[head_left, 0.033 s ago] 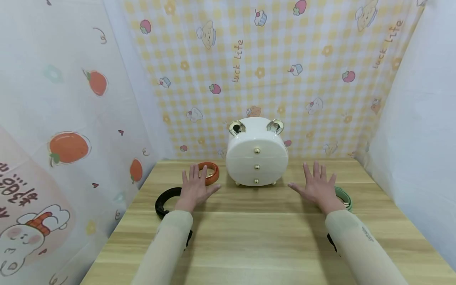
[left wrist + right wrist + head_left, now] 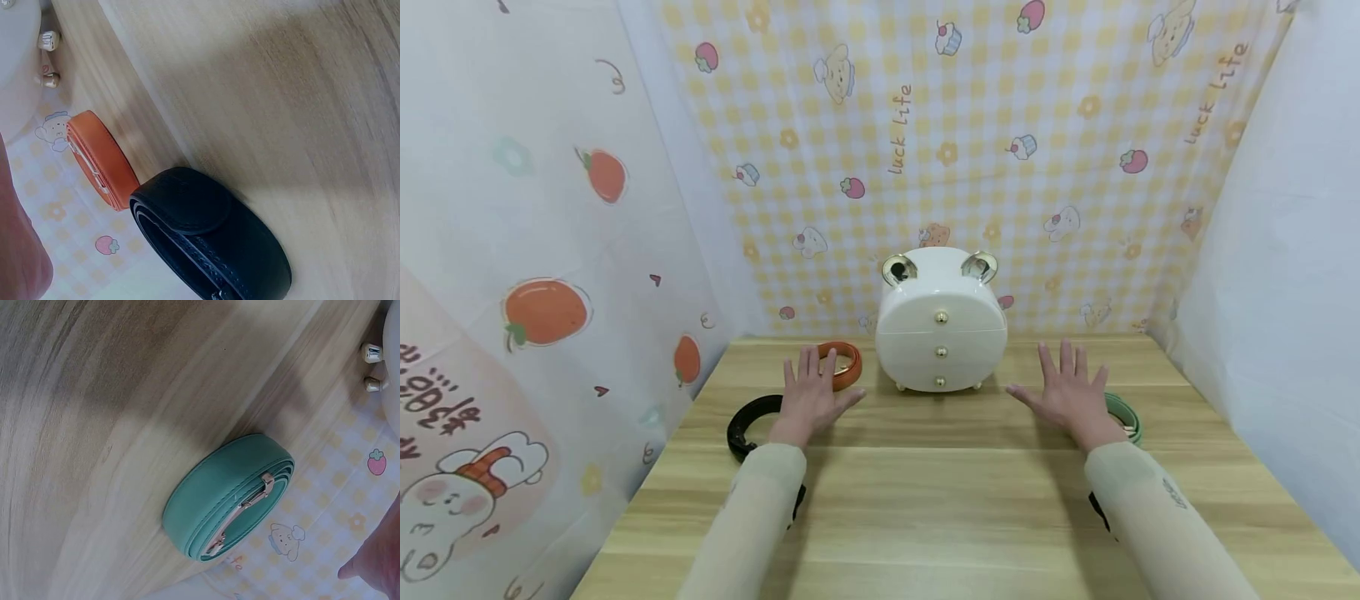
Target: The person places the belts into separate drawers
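Observation:
My left hand (image 2: 808, 398) is spread with straight fingers above the table, holding nothing. Beside it lies a coiled black belt (image 2: 219, 231), and behind its fingers an orange coiled belt (image 2: 847, 365), partly hidden by the hand in the head view. My right hand (image 2: 1067, 402) is likewise spread, thumb pointing inward, with nothing in it. A green coiled belt (image 2: 219, 487) with a metal buckle rests beside that hand, partly covered by it in the head view. Between the hands, farther back, stands a white rounded box (image 2: 942, 358) with gold knobs and two ear-like parts on top.
The wooden table (image 2: 940, 500) reaches back to a checked, printed cloth (image 2: 970, 192). A printed white cloth (image 2: 647, 225) hangs along the left side and a plain white one (image 2: 1277, 275) along the right. The box has short gold feet.

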The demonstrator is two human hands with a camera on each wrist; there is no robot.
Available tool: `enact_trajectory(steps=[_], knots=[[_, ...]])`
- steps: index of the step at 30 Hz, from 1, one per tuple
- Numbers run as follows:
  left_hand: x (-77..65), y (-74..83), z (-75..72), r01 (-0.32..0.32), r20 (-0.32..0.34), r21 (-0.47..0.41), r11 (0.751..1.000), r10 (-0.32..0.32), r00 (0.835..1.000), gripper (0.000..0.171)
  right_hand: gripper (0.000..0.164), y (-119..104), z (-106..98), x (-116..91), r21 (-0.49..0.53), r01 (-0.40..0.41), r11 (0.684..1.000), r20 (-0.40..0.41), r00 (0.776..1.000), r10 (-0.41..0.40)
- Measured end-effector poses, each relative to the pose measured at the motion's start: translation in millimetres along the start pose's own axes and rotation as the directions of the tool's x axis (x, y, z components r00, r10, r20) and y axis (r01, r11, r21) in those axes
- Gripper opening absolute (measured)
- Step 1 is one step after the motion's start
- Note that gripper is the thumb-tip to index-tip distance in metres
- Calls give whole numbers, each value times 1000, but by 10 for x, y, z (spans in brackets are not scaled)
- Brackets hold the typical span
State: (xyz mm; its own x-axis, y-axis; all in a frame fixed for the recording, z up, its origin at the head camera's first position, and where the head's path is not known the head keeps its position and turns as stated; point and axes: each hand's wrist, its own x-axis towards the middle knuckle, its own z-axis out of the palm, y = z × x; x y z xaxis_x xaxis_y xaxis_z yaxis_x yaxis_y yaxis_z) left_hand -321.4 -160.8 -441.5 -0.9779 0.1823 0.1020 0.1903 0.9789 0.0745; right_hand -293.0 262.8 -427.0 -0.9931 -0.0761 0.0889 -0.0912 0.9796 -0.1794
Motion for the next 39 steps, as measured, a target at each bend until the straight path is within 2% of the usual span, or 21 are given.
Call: enact_trajectory(steps=[10,19,29,36,39], knots=[[48,40,-88,-14,-53,-4,1000,14,998,99,109,-32,-41,8,2,15,1000,-42,999,-15],[145,8,-220,-11,-61,20,1000,12,998,102,106,-138,-136,51,12,27,1000,-82,996,-26],[332,56,-522,-33,-102,-24,999,31,994,98,106,-275,-281,155,55,22,998,-154,988,-13],[488,132,-725,-52,-162,3,999,51,985,99,108,-374,-409,209,114,9,993,-195,981,14],[549,184,-841,-57,-159,-27,998,52,986,99,107,-431,-483,222,132,14,991,-220,975,16]])
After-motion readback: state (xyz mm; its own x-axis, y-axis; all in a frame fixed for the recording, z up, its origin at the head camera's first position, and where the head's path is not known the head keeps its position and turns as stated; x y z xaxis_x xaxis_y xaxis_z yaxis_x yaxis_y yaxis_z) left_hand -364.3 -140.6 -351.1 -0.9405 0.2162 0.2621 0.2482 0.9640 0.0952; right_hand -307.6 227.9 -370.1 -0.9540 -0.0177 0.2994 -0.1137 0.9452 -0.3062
